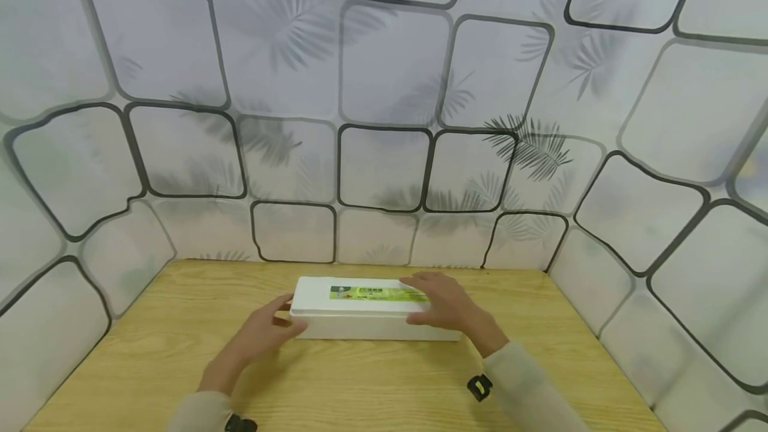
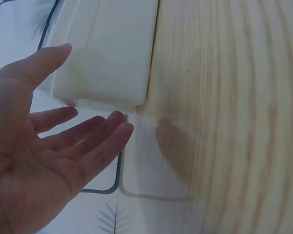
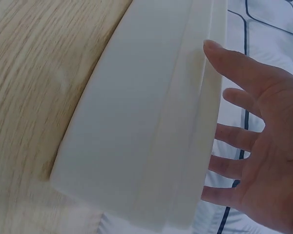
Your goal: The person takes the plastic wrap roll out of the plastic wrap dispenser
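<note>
A long white box (image 1: 378, 327) with a lid lies crosswise on the table in the head view. Its lid carries a green label (image 1: 360, 293) with small print. My left hand (image 1: 264, 333) is at the box's left end, thumb by the front corner. In the left wrist view that hand (image 2: 58, 136) has loosely spread fingers beside the end of the box (image 2: 107, 53). My right hand (image 1: 447, 307) reaches over the right part of the lid and hides that end of the label. The right wrist view shows its thumb (image 3: 234, 63) near the lid's edge, the other fingers spread along the box.
The box rests on a light wood-grain table (image 1: 336, 385). A pale patterned cloth (image 1: 384, 165) with dark outlines and leaf prints rises behind the table and along both sides. Black wrist straps (image 1: 480, 387) show by the sleeves.
</note>
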`<state>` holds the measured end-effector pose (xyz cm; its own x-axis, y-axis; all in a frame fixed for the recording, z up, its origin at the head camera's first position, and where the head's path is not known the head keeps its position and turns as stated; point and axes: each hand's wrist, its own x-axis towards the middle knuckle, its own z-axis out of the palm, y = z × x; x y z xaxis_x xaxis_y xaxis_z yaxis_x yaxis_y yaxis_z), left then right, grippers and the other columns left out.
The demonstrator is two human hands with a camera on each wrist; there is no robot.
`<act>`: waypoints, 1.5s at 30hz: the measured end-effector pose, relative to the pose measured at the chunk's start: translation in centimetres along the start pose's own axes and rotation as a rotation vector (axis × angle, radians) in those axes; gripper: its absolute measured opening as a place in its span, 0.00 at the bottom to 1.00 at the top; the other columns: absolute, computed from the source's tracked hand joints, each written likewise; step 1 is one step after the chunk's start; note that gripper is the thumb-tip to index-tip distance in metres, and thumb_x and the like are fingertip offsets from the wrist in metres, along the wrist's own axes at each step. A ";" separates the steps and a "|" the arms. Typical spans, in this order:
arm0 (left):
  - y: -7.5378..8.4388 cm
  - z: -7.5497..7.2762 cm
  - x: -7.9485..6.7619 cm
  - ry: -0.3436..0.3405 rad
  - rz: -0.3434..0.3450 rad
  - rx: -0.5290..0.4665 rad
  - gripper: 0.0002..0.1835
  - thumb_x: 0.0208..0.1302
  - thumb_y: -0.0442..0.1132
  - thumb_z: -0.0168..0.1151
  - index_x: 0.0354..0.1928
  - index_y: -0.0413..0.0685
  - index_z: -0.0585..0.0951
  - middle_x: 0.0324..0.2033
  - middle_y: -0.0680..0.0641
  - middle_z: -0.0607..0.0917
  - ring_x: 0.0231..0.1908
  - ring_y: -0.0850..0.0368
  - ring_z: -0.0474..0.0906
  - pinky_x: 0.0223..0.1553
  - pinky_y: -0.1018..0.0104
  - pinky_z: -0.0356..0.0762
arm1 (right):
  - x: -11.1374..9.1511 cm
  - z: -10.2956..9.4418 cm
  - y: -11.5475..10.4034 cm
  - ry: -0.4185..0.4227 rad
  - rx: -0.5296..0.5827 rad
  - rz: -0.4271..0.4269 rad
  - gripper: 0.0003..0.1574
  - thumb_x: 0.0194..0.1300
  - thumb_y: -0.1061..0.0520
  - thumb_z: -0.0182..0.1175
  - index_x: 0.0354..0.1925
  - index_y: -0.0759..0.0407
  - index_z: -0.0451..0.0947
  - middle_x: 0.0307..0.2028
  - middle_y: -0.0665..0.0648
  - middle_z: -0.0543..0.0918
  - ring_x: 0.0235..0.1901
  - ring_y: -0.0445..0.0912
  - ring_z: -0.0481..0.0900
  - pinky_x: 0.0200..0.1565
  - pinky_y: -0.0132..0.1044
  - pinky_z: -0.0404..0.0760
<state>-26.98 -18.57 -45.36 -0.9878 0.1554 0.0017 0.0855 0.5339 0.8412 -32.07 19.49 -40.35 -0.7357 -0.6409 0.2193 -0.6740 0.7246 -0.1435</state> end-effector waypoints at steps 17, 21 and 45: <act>-0.2 0.6 -0.3 0.016 0.050 0.052 0.42 0.70 0.47 0.68 0.74 0.26 0.63 0.47 0.40 0.87 0.51 0.44 0.85 0.57 0.46 0.85 | 0.8 1.1 -0.4 -0.046 0.099 0.005 0.40 0.60 0.47 0.75 0.69 0.48 0.77 0.71 0.65 0.74 0.67 0.65 0.73 0.65 0.82 0.62; -0.3 0.6 -0.3 0.021 0.050 0.057 0.43 0.69 0.48 0.69 0.74 0.27 0.63 0.45 0.42 0.87 0.50 0.45 0.85 0.55 0.47 0.86 | 0.9 1.0 -0.3 -0.049 0.075 -0.010 0.41 0.60 0.46 0.75 0.69 0.47 0.77 0.71 0.62 0.75 0.67 0.64 0.74 0.64 0.79 0.66; -1.0 1.3 0.0 0.037 0.041 -0.017 0.38 0.69 0.44 0.69 0.73 0.31 0.67 0.60 0.27 0.81 0.48 0.41 0.87 0.48 0.51 0.90 | 0.9 2.0 -0.6 -0.024 0.089 0.020 0.43 0.57 0.45 0.76 0.70 0.43 0.76 0.72 0.61 0.74 0.67 0.64 0.73 0.64 0.79 0.63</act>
<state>-26.90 -18.02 -46.95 -0.9877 0.1456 0.0561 0.1239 0.5138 0.8489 -32.46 17.95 -41.94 -0.7500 -0.6327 0.1928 -0.6614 0.7129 -0.2333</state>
